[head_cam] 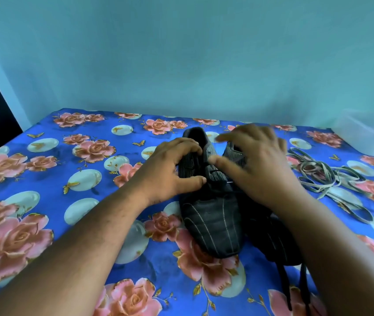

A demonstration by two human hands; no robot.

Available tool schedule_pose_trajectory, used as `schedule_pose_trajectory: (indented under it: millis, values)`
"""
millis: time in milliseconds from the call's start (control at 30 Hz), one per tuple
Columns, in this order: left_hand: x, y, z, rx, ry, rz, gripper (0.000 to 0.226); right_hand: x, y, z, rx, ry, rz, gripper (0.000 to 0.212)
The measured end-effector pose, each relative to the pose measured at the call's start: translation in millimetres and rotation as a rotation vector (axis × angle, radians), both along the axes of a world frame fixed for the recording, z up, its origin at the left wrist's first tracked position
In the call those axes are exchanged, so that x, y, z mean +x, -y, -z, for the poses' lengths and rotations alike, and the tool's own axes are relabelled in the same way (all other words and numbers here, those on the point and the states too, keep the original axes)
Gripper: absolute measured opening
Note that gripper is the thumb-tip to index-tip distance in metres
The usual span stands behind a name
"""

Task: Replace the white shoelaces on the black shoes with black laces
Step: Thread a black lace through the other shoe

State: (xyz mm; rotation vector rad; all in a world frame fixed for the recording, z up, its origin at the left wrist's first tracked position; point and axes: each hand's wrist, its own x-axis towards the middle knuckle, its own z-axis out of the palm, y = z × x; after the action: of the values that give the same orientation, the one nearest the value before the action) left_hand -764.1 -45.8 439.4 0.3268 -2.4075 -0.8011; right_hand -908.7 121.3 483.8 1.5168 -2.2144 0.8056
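White laces (332, 179) lie discarded near the floral cloth's (44, 179) right edge; left hand (172, 169) grips a black shoe (211, 220) at its eyelets, right hand (256, 165) blurred, hold unclear. Black lacing (215, 171) seemingly unfinished.

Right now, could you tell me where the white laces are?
In the head view, the white laces lie heaped on the floral cloth, right of the shoes.

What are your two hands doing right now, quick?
Left hand: fingers curled round the laced top of the black shoe, gripping it.
Right hand: open, fingers spread over the same shoe, blurred, holding nothing visible.
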Motion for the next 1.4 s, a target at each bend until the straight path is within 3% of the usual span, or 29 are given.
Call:
schedule_pose_trajectory:
  millis: [67,167,233,333,400,533,600,667,733,900,1133,1300,1400]
  values:
    - [-1.4,2.0,0.6,0.007,-0.015,0.005,0.050,5.5,4.8,5.3,0.102,-0.099,-0.080,0.036]
    - [-2.6,4.8,2.0,0.025,-0.028,0.016,0.056,3.8,6.9,9.4,0.090,-0.120,-0.135,0.019]
    - [-1.4,4.4,1.8,0.030,-0.029,0.022,0.061,1.2,4.9,7.5,0.033,0.062,-0.225,0.013]
    - [1.1,2.7,1.2,0.057,-0.014,0.021,0.061,-0.7,-1.2,-3.0,-0.113,0.505,-0.359,0.014]
    - [4.0,1.7,0.0,0.066,-0.001,0.019,0.062,-4.9,-4.9,-9.5,-0.233,0.578,-0.331,0.015]
    - [8.3,-0.1,-4.5,0.101,-0.018,0.038,0.068,-11.3,-11.3,-14.0,-0.211,0.454,-0.244,0.015]
    - [8.7,0.0,-6.5,0.118,-0.048,0.012,0.057,-13.1,-13.1,-12.5,-0.076,0.398,-0.228,0.018]
    - [8.8,0.6,-7.2,0.124,-0.062,-0.012,0.039,-18.5,-12.2,-7.6,0.109,0.250,-0.161,0.007]
    - [8.2,0.1,-7.0,0.100,-0.058,-0.006,0.024,-22.5,-11.7,-1.7,0.211,0.085,-0.069,0.021]
    - [6.6,-5.5,-6.9,0.073,-0.056,0.010,0.009,-16.3,-4.8,2.5,0.128,0.051,-0.085,0.048]
    - [8.3,-8.5,-9.3,0.066,0.013,-0.035,0.013,-11.3,4.3,11.9,0.215,-0.050,-0.125,0.056]
    - [7.2,-1.9,-6.6,0.150,0.231,-0.203,0.032,-11.4,5.6,12.8,0.194,0.007,-0.117,0.055]
    - [8.8,-2.5,-5.9,0.197,0.164,-0.088,0.031,-12.5,5.5,12.9,0.200,0.019,-0.105,0.055]
